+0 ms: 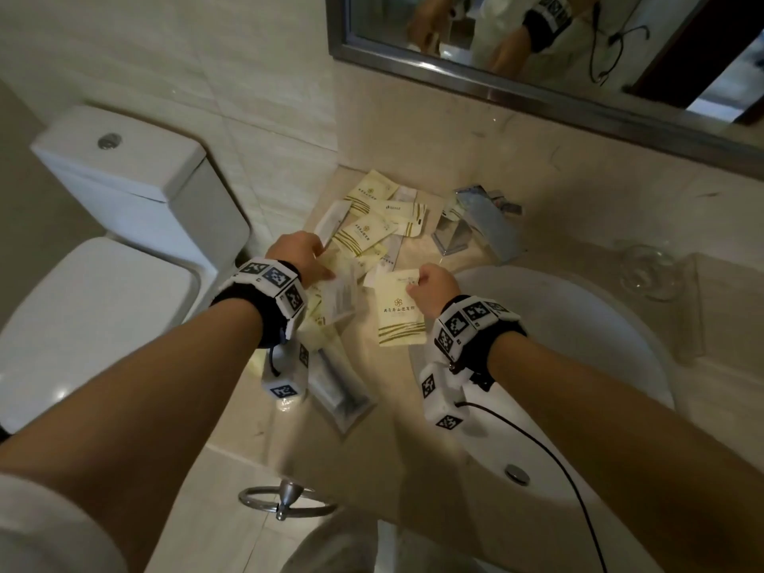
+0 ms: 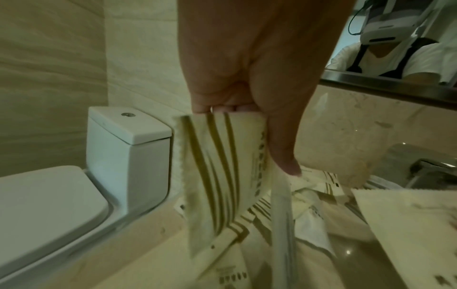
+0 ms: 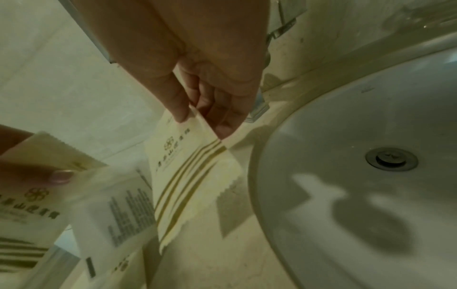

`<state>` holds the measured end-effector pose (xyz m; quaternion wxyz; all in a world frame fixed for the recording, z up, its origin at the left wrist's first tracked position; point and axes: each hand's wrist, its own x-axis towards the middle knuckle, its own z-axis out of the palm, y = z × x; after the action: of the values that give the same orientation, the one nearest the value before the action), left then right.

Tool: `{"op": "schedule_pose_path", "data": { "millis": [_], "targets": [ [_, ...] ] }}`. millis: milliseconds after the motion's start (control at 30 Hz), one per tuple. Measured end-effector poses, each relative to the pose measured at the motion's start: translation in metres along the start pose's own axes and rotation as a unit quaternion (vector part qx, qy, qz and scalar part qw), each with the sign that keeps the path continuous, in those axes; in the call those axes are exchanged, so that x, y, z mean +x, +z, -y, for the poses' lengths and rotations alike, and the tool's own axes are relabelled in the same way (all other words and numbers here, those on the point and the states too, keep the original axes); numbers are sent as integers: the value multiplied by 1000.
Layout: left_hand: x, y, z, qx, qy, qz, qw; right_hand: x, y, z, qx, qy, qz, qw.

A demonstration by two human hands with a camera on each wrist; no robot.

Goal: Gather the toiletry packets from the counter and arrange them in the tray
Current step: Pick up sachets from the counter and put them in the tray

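Note:
Several cream toiletry packets with gold stripes point(image 1: 374, 225) lie scattered on the marble counter point(image 1: 409, 250) left of the tap. My left hand point(image 1: 304, 258) point(image 2: 249, 109) holds a small bundle of packets point(image 2: 217, 170) by their top edges above the counter. My right hand point(image 1: 430, 283) point(image 3: 205, 115) pinches the top of one cream packet point(image 1: 399, 314) point(image 3: 188, 176) between thumb and fingers, lifted beside the sink. A long clear packet point(image 1: 339, 386) lies near the counter's front edge. A clear tray point(image 1: 694, 308) stands at the right of the sink.
A white basin point(image 1: 578, 366) with a metal drain fills the right of the counter. A chrome tap point(image 1: 475, 221) stands behind it, a glass point(image 1: 649, 270) on the tray. A toilet point(image 1: 124, 225) is at the left, a mirror point(image 1: 537, 43) above, a towel ring point(image 1: 285, 500) below the counter.

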<state>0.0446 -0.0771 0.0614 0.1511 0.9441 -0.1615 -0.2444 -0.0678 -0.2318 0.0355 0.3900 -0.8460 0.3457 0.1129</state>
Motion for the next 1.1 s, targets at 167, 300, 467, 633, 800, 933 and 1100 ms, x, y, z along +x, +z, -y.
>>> {"op": "schedule_pose_path", "data": {
  "millis": [167,300,467,633,800,933,1100],
  "targets": [
    [-6,-21,6,-8,-42,-20,999,-6,-8,15,-7,-21,-23,999],
    [-9,-35,9,-79,-60,-58,993,-11,-13,28,-12,-29,-22,999],
    [-21,-43,2,-123,2,-40,992,-11,-20,42,28,-43,-38,998],
    [-25,-36,-22,-206,28,9,978,-19,-40,48,108,-60,-81,989],
    [-35,-15,-66,-327,54,121,936,-31,-63,17,120,-46,-121,984],
    [-46,9,-120,-287,106,193,932,-46,-91,-29,103,-16,-164,981],
    [-62,47,-190,-183,187,224,939,-66,-128,-97,147,32,-209,966]
  ]
}}
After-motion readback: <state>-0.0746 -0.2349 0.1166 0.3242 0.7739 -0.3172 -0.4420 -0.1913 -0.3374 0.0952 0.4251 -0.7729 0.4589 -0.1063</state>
